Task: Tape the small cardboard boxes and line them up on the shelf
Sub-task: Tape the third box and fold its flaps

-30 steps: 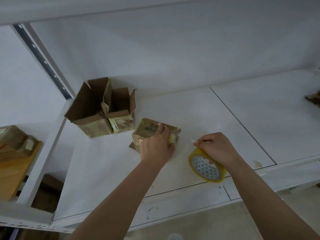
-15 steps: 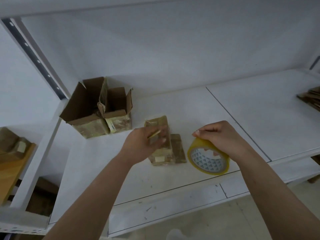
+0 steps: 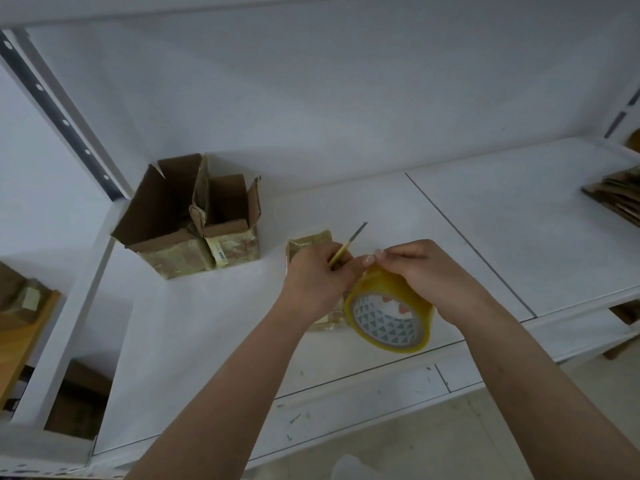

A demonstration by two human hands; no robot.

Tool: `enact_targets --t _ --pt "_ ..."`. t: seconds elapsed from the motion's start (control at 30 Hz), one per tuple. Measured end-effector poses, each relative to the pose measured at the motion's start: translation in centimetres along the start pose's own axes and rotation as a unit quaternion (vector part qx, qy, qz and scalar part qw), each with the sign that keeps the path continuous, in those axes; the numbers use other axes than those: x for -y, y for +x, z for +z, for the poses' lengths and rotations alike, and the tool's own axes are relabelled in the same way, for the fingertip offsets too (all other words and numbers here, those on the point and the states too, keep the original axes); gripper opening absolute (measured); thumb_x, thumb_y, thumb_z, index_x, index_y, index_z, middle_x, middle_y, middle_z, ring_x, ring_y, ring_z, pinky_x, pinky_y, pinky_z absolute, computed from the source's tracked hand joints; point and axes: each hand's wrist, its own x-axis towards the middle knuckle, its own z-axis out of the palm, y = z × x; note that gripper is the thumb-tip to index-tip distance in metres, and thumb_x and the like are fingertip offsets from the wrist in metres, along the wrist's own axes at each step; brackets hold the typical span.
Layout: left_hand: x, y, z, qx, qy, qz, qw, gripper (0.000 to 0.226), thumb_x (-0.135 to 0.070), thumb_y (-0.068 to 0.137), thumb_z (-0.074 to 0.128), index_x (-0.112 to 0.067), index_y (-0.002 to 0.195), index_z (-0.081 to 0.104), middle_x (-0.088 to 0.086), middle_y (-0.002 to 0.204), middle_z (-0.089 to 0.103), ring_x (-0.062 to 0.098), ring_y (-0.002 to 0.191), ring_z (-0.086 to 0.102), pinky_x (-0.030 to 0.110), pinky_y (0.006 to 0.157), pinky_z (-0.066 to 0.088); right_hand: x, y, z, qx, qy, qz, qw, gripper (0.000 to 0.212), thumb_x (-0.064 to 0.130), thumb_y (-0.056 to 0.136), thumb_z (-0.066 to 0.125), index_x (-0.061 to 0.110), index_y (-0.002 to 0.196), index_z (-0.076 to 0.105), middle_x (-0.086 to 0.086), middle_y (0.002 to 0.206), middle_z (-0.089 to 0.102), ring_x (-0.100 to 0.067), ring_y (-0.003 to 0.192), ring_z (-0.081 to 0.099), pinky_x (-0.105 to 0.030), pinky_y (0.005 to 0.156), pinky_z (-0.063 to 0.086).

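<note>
Our left hand pinches a thin yellow-handled blade, our right hand grips the yellow tape roll, directly above the small tape-wrapped cardboard box.

Perforated dark upright strip, far up-left of hands, against white wall. Wooden board with taped brown bundle on top, far left, lower level. Brown carton below-left, beneath. Pale floor under forearms.
</note>
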Motion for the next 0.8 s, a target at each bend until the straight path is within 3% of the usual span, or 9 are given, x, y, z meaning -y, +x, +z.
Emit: enact_targets --t 0.07,0.13,0.23,0.37,0.47,0.57,0.8 --pt "0.5 0.0 -1.0 -0.019 0.011 0.013 1.0 0.033 -0.034 0.087 0.072 -0.011 0.065 0.061 -0.009 0.051 0.057 0.009 0.052 0.055 0.033 0.059 0.051 0.1 0.0 0.2 0.01 0.021 -0.001 1.0 0.021 0.046 0.085 0.068 0.027 0.088 0.076 0.005 0.077 0.075 -0.012 0.065 0.071 -0.022 0.047 0.051" --pt "1.2 -0.1 -2.2 -0.049 0.021 0.011 0.999 0.032 -0.032 0.088 0.07 -0.017 0.062 0.06 -0.012 0.047 0.051 0.004 0.044 0.046 0.024 0.048 0.041 0.3 0.3 0.1 -0.002 0.073 -0.005 0.997 0.038 0.058 0.064 0.074 0.027 0.088 0.076 0.003 0.083 0.075 -0.013 0.07 0.072 -0.027 0.051 0.055" --pt "2.3 -0.8 -3.4 -0.084 0.037 0.003 0.996 0.04 -0.032 0.089 0.068 -0.027 0.053 0.052 -0.01 0.044 0.046 0.004 0.041 0.039 0.024 0.046 0.035 0.4 1.0 -0.1 0.021 0.082 -0.022 0.996 0.056 0.064 0.046 0.074 0.027 0.089 0.077 0.002 0.083 0.075 -0.013 0.073 0.072 -0.023 0.055 0.053" --pt "4.4 -2.1 -5.6 -0.161 0.078 -0.045 0.983 0.035 -0.04 0.089 0.067 -0.015 0.066 0.061 0.005 0.059 0.062 0.017 0.056 0.057 0.032 0.056 0.046 -0.1 1.6 -0.6 0.05 0.036 -0.018 0.998 0.051 0.061 0.05 0.076 0.026 0.087 0.077 0.002 0.075 0.073 -0.012 0.067 0.069 -0.027 0.056 0.054" --pt "7.1 -3.8 -7.7 -0.201 0.07 -0.088 0.973 0.036 -0.041 0.089 0.065 -0.011 0.07 0.062 0.009 0.063 0.063 0.023 0.061 0.059 0.036 0.063 0.049 -1.6 2.2 -1.6 -0.001 -0.069 0.0 0.998 0.036 0.057 0.061 0.081 0.027 0.08 0.073 -0.004 0.072 0.069 -0.015 0.064 0.065 -0.031 0.062 0.051" --pt "8.7 -5.1 -7.4 -0.206 0.089 -0.1 0.969 0.038 -0.041 0.09 0.063 -0.01 0.069 0.06 0.006 0.059 0.06 0.021 0.057 0.056 0.033 0.057 0.044 -2.6 3.0 -1.4 -0.013 -0.176 0.0 0.984 0.026 0.054 0.07 0.079 0.03 0.076 0.069 0.0 0.077 0.066 -0.018 0.072 0.064 -0.036 0.075 0.051" --pt "9.6 -4.5 -7.0 -0.232 0.078 -0.082 0.966 0.036 -0.04 0.091 0.063 -0.012 0.068 0.061 0.002 0.059 0.061 0.019 0.059 0.059 0.029 0.056 0.043 -2.3 4.3 -1.4 -0.004 -0.203 0.003 0.979 0.025 0.054 0.072 0.077 0.031 0.078 0.069 0.0 0.084 0.066 -0.022 0.081 0.064 -0.043 0.083 0.054"
